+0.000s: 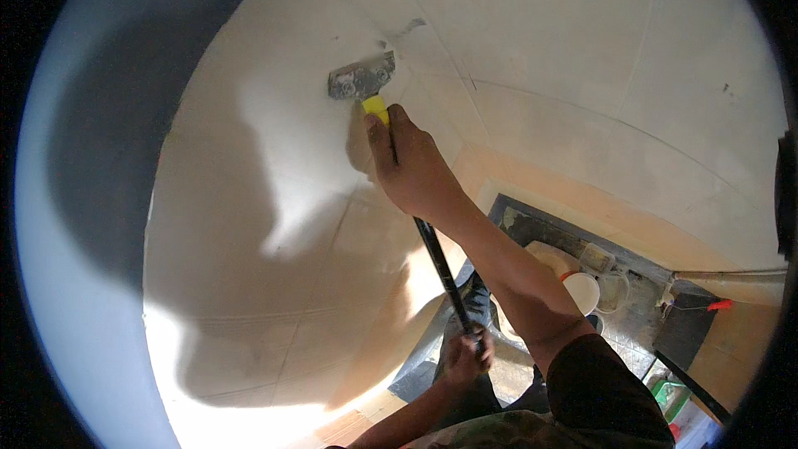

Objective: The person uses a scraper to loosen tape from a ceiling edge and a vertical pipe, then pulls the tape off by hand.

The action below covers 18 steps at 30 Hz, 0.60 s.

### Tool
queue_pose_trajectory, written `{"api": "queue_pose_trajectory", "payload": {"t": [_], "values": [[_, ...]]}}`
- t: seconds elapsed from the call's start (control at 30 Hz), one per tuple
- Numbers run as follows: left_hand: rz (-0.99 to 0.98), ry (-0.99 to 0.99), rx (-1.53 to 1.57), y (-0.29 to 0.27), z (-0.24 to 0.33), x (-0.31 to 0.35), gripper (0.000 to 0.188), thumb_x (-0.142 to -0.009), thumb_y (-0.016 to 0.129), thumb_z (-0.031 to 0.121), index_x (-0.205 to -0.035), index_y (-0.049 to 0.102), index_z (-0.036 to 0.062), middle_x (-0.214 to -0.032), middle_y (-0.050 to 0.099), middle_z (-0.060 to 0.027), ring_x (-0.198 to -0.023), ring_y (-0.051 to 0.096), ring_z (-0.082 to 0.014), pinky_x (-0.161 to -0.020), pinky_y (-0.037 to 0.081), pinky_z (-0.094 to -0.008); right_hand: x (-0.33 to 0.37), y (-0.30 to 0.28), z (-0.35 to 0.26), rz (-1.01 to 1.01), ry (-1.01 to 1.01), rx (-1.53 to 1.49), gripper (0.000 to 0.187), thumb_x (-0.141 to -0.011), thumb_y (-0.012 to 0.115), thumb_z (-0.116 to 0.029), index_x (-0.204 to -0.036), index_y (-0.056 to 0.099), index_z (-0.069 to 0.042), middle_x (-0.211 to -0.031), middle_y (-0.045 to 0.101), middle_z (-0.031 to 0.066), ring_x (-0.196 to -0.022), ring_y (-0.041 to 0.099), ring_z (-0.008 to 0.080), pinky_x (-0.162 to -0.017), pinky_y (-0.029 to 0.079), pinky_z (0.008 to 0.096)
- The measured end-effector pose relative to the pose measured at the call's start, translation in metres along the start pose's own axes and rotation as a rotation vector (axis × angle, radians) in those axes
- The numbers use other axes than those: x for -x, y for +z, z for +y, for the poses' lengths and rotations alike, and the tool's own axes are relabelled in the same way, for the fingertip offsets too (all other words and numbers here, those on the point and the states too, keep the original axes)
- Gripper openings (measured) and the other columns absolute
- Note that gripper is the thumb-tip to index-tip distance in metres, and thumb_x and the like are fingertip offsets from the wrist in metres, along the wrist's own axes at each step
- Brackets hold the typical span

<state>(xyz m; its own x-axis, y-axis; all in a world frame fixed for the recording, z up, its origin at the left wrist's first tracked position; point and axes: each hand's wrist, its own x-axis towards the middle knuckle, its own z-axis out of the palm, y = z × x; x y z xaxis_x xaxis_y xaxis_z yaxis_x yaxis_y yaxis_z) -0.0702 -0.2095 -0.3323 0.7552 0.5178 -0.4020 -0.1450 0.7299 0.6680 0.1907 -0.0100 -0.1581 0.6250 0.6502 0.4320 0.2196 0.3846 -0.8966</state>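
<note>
Pale wall (307, 141) left; grey scraper blade (359, 79) up at it, contact likely but can't confirm. Yellow collar (376, 107) next, right hand (413, 165) clamped there; black handle (440, 266) runs down to left hand (465, 355), wrapped round it. Round white container (582, 291) further right.

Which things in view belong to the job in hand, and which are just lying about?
In use:
long-handled scraper, held by the right hand and left hand
pale wall at its blade

Apparently just lying about:
round white container
small red object
green object, unclear what
</note>
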Motion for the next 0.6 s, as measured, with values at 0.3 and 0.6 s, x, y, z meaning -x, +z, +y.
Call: {"api": "queue_pose_trajectory", "payload": {"t": [0.3,0.6], "values": [[0.060,0.000,-0.008,0.108,0.215,0.164,0.046,-0.104,0.056,0.016,-0.134,0.036,-0.0124,-0.056,0.042,-0.0064,-0.033,0.038,-0.0151,-0.029,0.029,-0.0349,-0.032,0.019,-0.086,-0.017,0.584,-0.687,0.042,-0.111,0.040,-0.037,-0.097,0.048,0.002,-0.072,0.057,0.0129,-0.050,0.059,0.0232,-0.047,0.055,0.0424],[0.106,0.026,0.066,0.187,0.218,0.182,0.040,-0.108,0.044,0.019,-0.135,0.039,-0.0089,-0.058,0.038,-0.0022,-0.035,0.031,-0.0095,-0.030,0.026,-0.0280,-0.041,0.006,-0.105,-0.070,0.760,-0.854,0.032,-0.111,0.042,-0.033,-0.097,0.048,-0.005,-0.069,0.049,0.0077,-0.052,0.049,0.0195,-0.049,0.048,0.0443]]}}
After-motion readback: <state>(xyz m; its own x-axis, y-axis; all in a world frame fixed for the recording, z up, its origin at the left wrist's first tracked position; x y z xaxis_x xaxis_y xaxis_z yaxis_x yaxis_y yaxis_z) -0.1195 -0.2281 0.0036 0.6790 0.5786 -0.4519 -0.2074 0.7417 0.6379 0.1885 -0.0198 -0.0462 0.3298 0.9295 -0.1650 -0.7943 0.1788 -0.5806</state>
